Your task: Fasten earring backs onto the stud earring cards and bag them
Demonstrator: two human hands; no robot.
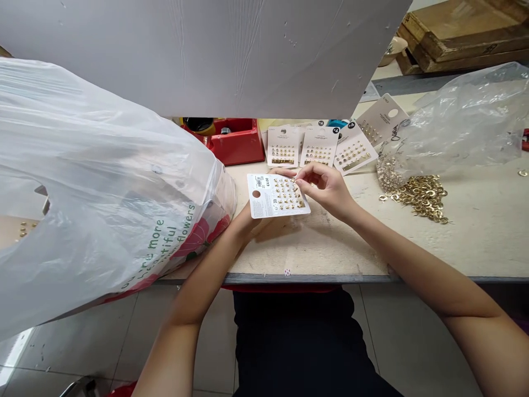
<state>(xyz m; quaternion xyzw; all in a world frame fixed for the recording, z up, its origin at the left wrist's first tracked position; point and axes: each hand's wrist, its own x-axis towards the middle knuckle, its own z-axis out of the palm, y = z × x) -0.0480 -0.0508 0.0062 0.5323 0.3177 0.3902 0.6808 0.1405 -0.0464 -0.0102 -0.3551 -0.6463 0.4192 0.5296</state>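
Note:
My left hand (252,216) holds a white earring card (276,195) from underneath; the card carries rows of small gold studs and a price label at its left end. Most of that hand is hidden behind the card. My right hand (326,186) is at the card's upper right corner, with thumb and fingers pinched together on something tiny that I cannot make out. Both hands hover just above the pale worktable (475,237).
Several filled earring cards (320,146) lie fanned at the back. A heap of loose gold rings (421,193) spills from a clear plastic bag (463,124) on the right. A big white plastic bag (91,187) fills the left. A red tray (233,140) stands under a grey panel.

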